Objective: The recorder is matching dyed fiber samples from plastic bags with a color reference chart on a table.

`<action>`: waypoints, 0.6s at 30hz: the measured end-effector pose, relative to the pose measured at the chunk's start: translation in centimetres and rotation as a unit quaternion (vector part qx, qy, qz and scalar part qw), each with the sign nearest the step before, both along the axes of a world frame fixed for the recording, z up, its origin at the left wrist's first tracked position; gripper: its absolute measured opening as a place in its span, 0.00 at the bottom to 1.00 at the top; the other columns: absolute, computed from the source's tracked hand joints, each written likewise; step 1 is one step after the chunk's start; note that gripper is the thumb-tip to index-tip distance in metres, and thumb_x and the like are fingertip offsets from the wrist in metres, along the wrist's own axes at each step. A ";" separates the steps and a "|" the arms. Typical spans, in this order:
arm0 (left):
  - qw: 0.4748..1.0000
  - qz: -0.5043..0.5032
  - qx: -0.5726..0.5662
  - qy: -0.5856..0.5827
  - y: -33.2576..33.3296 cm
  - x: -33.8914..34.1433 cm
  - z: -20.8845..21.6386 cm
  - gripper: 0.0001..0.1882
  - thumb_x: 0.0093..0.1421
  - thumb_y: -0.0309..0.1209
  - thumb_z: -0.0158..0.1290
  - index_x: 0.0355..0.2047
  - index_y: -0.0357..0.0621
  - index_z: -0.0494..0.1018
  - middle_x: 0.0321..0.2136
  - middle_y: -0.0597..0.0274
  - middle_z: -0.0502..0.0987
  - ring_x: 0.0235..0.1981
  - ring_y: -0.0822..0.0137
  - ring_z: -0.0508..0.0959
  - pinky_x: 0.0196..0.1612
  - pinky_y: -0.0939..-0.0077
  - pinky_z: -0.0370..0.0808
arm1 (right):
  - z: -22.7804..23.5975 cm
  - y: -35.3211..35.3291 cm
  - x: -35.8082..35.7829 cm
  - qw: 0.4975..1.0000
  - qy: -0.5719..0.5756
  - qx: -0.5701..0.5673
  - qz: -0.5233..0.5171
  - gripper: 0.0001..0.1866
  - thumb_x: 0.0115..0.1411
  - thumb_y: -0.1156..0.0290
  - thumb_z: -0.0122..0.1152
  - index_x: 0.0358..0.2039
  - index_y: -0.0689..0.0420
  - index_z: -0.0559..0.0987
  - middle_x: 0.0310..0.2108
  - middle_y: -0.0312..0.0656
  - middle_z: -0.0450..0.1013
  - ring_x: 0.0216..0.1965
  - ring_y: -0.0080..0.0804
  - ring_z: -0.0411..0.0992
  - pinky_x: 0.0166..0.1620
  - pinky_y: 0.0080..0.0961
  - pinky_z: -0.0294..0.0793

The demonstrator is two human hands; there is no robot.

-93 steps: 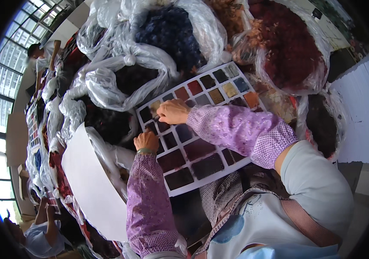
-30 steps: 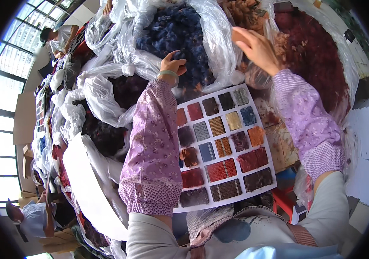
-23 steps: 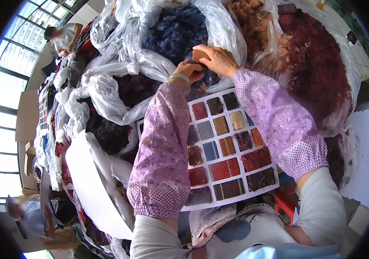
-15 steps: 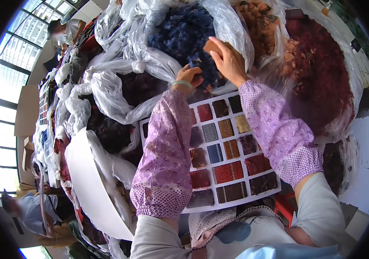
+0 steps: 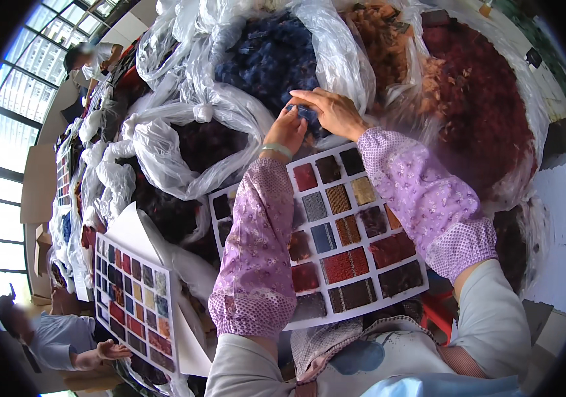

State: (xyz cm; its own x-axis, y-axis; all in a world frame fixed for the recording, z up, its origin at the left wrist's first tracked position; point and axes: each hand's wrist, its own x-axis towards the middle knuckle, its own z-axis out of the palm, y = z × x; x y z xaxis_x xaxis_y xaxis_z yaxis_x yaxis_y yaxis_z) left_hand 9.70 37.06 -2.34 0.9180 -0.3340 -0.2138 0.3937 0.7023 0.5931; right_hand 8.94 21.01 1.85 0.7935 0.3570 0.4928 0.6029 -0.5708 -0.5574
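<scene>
Over one blue fluff heap's point(image 5: 266, 59) near edge, one small blue piece point(image 5: 307, 114) is pinched in the left hand point(image 5: 286, 132); the right hand point(image 5: 337, 114) arches above, its grip hidden. Light, steady fingertips should serve best. One swatch sheet point(image 5: 374, 272) lies nearer; at left are two more sheets point(image 5: 172, 308) and two co-workers point(image 5: 64, 337).
</scene>
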 end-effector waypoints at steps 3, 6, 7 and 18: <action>0.993 0.083 0.062 0.060 -0.7 0.3 -0.1 0.10 0.52 0.28 0.52 0.35 0.41 0.70 0.26 0.62 0.71 0.27 0.72 0.72 0.31 0.86 0.72 | 0.3 -0.9 0.1 1.000 -0.010 -0.018 0.000 0.24 0.51 0.82 0.46 0.48 0.45 0.68 0.36 0.38 0.70 0.38 0.37 0.70 0.39 0.29 0.70; 0.915 0.136 0.377 -0.038 -0.5 0.8 1.2 0.20 0.47 0.29 0.53 0.43 0.40 0.68 0.27 0.66 0.73 0.29 0.73 0.72 0.35 0.77 0.71 | 1.5 -2.6 -0.2 0.979 -0.089 -0.182 0.018 0.21 0.51 0.77 0.48 0.46 0.43 0.69 0.32 0.36 0.71 0.33 0.35 0.71 0.34 0.30 0.71; 0.840 0.162 0.512 -0.075 -0.6 0.6 2.9 0.27 0.43 0.29 0.54 0.46 0.40 0.66 0.26 0.58 0.74 0.28 0.68 0.75 0.35 0.72 0.72 | 2.9 -3.1 -0.3 0.980 -0.090 -0.177 -0.001 0.20 0.52 0.76 0.48 0.46 0.43 0.69 0.30 0.35 0.71 0.32 0.35 0.71 0.33 0.29 0.71; 0.645 0.183 0.665 -0.330 3.0 -2.8 8.7 0.16 0.45 0.31 0.50 0.37 0.54 0.74 0.22 0.60 0.78 0.27 0.65 0.78 0.33 0.76 0.73 | 2.9 -4.1 0.2 0.920 -0.199 -0.335 0.043 0.08 0.54 0.67 0.50 0.36 0.49 0.73 0.26 0.38 0.70 0.28 0.34 0.72 0.30 0.31 0.72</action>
